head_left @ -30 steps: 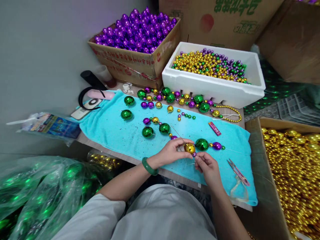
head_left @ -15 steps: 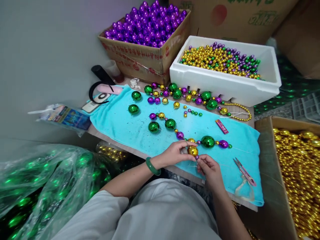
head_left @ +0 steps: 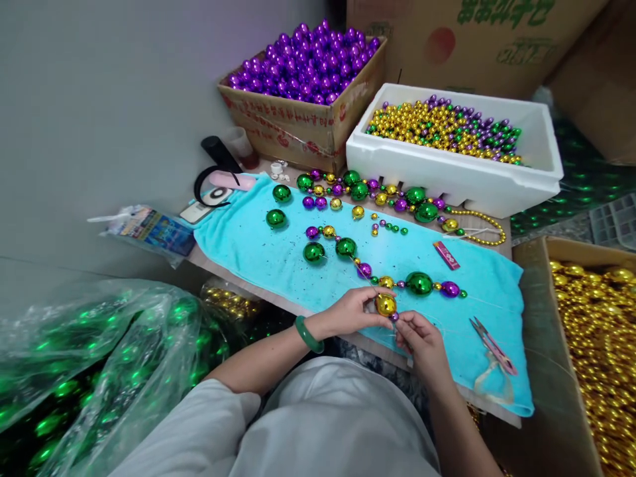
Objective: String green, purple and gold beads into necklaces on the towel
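Observation:
My left hand [head_left: 355, 311], with a green bangle on the wrist, is closed around a large gold bead [head_left: 386, 305] near the towel's front edge. Just below that bead sits a small purple bead [head_left: 394, 317]. The fingertips of my right hand [head_left: 420, 341] are pinched together beside it, apparently on the thin clear thread, which is hard to see there. Behind my hands lies a strung row of beads, with a big green bead [head_left: 419, 283], a purple bead [head_left: 450, 289] and gold ones.
The blue towel [head_left: 248, 248] carries loose green beads [head_left: 276, 218], pink scissors [head_left: 494, 348], a small red packet [head_left: 446, 255] and a finished-looking bead strand [head_left: 426, 212]. A white foam box [head_left: 447, 162] and a carton of purple beads [head_left: 283, 129] stand behind; a gold-bead carton [head_left: 561, 371] is right.
The whole view has shifted slightly, so things appear a little further right and lower. Both hands keep nearly the same hold, and the gold bead has turned slightly.

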### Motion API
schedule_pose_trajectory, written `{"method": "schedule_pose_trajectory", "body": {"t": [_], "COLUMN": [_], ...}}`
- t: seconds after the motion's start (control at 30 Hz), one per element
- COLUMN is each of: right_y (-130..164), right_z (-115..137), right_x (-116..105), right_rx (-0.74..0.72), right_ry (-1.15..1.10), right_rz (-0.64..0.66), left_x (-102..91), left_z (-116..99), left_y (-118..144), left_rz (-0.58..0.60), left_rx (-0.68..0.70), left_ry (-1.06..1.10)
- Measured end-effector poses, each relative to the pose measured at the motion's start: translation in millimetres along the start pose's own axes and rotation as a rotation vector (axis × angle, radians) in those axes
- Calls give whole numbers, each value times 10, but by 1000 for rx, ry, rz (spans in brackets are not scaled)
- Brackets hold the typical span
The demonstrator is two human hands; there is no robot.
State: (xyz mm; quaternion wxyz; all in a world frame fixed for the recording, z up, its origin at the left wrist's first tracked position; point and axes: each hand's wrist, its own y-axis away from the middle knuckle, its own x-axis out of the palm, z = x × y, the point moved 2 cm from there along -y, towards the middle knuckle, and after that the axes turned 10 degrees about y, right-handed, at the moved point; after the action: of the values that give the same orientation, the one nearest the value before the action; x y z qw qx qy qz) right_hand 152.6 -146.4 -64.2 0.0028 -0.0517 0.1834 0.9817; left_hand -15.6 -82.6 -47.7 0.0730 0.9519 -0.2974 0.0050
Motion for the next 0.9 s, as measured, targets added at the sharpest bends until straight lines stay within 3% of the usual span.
{"method": "schedule_pose_trajectory", "body": {"t": [0.17, 0.33, 0.4, 0.63, 0.77, 0.9], "right_y": [3, 87, 141, 378, 497, 577], "right_z": [-30, 36, 85, 203, 183, 122], "right_x": [-2, -169, -327, -928, -1144, -1309], "right_rx": [-1, -14, -28, -155, -179, -199], "right_ry": [-49, -128, -159, -243, -252, -248], "right_rz": [8, -21, -83, -330, -405, -429], "left_x": [5, -65, -186, -783, -956, -1099], "left_z": [73, 52, 49, 67, 103, 138], "left_y": [-7, 47, 70, 71, 57, 63], "left_rz": [54, 161, 100, -348, -421, -488], "left_rx": [18, 158, 199, 278, 235, 241], "left_ry": [-142, -384, -489, -968, -1116, -1105]}}
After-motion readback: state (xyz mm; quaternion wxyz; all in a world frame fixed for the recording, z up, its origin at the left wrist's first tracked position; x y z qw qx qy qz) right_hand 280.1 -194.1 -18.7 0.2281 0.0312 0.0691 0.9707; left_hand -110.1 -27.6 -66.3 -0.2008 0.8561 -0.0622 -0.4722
